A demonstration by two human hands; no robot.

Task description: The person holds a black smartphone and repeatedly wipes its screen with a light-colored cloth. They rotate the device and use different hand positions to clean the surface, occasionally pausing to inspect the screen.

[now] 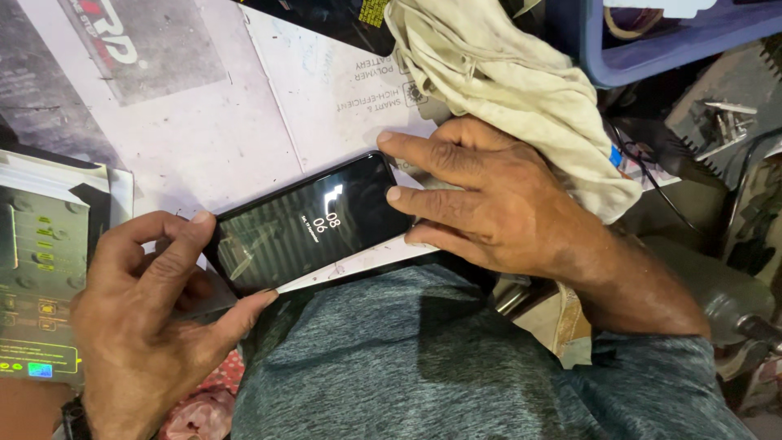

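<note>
Item 1, lower left of the frame: left hand [151, 314], one, fingers curled, thumb and forefinger pinching the lower left end of the smartphone

Item 2, far left edge: flat packaging card [41, 261] with greenish printed panels, one, lying on the worktop [204, 122], untouched

Item 3, centre of the frame: smartphone [314, 220], one, black slab with its screen lit, lying slantwise on the pale printed cardboard that covers the worktop, just above the person's grey-clad lap [456, 367]. Judged rigid, light and thin; the glass face looks glossy, so likely slippery and breakable if dropped or flexed. Best taken by the narrow side edges or the two short ends, as both hands do, keeping pressure off the glass

Item 4, centre right: right hand [489, 200], one, fingers extended and half open, fingertips pressed on the upper right end of the smartphone, steadying rather than enclosing it

Item 5, upper centre to right: cream cloth [505, 81], one, crumpled, draped partly over the right wrist

Item 6, upper right corner: blue plastic tray [652, 49], one, contents unclear
</note>
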